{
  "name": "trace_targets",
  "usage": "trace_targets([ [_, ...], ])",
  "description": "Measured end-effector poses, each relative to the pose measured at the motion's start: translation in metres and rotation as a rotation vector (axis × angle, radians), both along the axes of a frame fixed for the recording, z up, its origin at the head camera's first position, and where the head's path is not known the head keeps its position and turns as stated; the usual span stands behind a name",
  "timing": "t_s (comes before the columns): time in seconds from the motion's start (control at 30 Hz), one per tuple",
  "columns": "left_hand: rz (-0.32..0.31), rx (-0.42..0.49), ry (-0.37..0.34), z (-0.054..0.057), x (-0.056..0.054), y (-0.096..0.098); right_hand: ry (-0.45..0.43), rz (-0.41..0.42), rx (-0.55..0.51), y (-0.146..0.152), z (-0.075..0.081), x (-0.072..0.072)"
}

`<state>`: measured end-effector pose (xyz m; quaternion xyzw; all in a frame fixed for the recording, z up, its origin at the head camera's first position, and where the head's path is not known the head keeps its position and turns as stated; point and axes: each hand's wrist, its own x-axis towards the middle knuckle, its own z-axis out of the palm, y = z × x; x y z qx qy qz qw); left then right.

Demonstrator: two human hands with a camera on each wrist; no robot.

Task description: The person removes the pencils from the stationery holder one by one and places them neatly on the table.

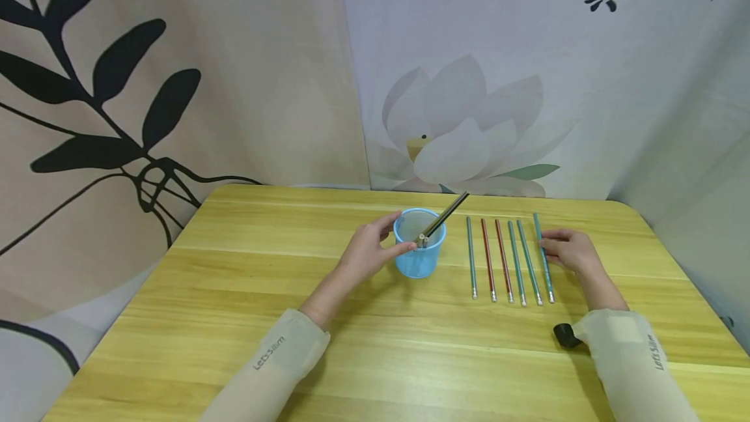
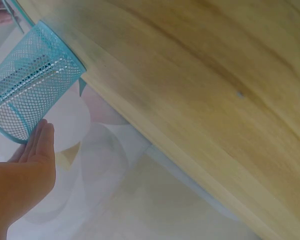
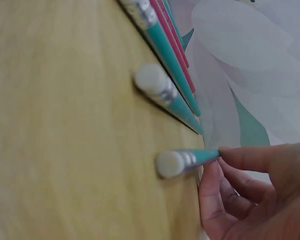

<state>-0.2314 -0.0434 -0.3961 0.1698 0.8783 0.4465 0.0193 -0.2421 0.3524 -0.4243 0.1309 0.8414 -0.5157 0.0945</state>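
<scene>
A light blue mesh pencil cup (image 1: 417,264) stands upright near the back of the table. My left hand (image 1: 368,251) holds it at the rim, thumb in front and fingers on the left side. Inside the cup lean a few dark pencils (image 1: 448,215), tilted to the right. At the right end of a row of pencils, my right hand (image 1: 571,253) pinches a teal pencil (image 3: 202,156) between thumb and fingers, its white eraser toward me. Left of it lie more teal pencils (image 1: 515,262) and two red pencils (image 1: 488,259), roughly parallel.
A wooden table (image 1: 375,357) spans the view, its back edge against a printed curtain (image 1: 281,70). Beside the right sleeve is a small black object (image 1: 566,336) whose kind I cannot tell.
</scene>
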Motion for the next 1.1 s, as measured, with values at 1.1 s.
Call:
trace_targets([
  [1.1, 0.010, -0.015, 0.010, 0.0014, 0.0005, 0.0023, 0.026, 0.020, 0.154, -0.0050, -0.0059, -0.0003],
])
